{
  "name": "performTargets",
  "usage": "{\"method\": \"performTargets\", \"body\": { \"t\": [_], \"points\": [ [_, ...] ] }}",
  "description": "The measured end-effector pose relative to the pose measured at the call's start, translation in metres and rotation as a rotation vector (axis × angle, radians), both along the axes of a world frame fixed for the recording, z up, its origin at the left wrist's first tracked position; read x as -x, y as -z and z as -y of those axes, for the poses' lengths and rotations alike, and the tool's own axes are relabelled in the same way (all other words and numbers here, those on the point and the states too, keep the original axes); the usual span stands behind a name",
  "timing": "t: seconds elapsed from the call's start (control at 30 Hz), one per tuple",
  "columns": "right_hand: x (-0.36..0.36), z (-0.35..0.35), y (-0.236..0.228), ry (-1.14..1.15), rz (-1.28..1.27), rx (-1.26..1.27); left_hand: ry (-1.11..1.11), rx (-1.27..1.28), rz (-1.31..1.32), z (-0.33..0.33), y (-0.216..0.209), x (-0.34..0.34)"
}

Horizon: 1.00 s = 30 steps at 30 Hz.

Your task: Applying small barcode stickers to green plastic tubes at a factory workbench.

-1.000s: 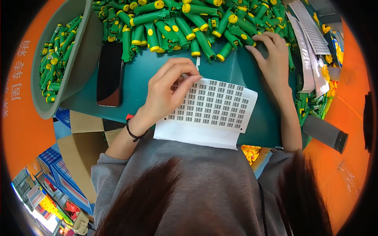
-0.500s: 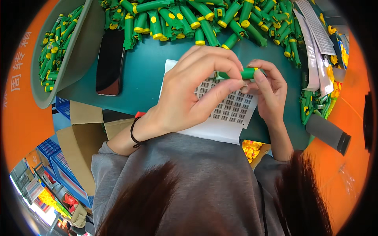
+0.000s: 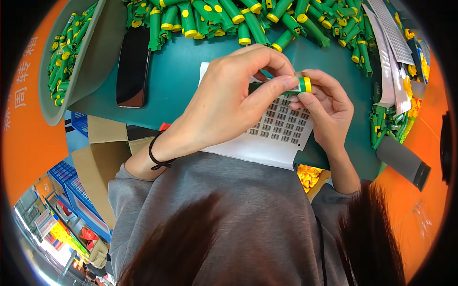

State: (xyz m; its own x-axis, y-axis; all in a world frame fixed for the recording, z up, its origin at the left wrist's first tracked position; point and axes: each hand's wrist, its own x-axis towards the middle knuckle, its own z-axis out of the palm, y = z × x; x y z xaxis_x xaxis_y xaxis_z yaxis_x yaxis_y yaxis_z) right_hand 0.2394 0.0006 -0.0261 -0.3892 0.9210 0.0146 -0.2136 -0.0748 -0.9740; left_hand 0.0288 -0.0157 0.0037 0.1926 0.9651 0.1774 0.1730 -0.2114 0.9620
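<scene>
A green tube with a yellow end (image 3: pixel 307 85) is held between my two hands above the sheet of stickers. My left hand (image 3: pixel 224 95) closes around its left part, with the thumb pressed on a small pale label (image 3: pixel 296 88) on its side. My right hand (image 3: pixel 331 107) grips the tube near the yellow end, fingers behind and thumb in front. Underneath lies the white sheet (image 3: pixel 281 125) with rows of small printed stickers. My left hand hides part of the sheet and most of the tube's left portion.
Many green tubes (image 3: pixel 255 26) are heaped along the far side of the green table (image 3: pixel 181 71). A grey bin (image 3: pixel 90 62) of tubes and a black phone (image 3: pixel 133 66) are at left. More sheets (image 3: pixel 381 62) and a grey cylinder (image 3: pixel 400 162) lie right; a cardboard box (image 3: pixel 102 162) stands lower left.
My left thumb has come down onto the tube, where a pale label now shows. Before, my left thumb and finger pinched in front of the tube. The right hand shifted slightly right.
</scene>
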Motion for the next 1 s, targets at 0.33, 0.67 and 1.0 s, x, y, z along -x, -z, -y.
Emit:
{"method": "performTargets", "body": {
  "t": [0.33, 0.67, 1.0],
  "points": [
    [-0.0069, -0.0008, 0.0044, 0.012, 0.054, -0.130, 0.000, -0.033, -0.132, -0.0010, -0.0064, -0.0008],
    [-0.0050, 0.0011, 0.0024, 0.035, 0.096, -0.134, -0.014, 0.003, -0.119, -0.0021, -0.0029, -0.0050],
    [-0.0032, 0.0006, 0.0047, 0.013, -0.011, 0.081, 0.022, 0.295, 0.035, -0.0030, -0.0098, 0.0020]
  ]
}}
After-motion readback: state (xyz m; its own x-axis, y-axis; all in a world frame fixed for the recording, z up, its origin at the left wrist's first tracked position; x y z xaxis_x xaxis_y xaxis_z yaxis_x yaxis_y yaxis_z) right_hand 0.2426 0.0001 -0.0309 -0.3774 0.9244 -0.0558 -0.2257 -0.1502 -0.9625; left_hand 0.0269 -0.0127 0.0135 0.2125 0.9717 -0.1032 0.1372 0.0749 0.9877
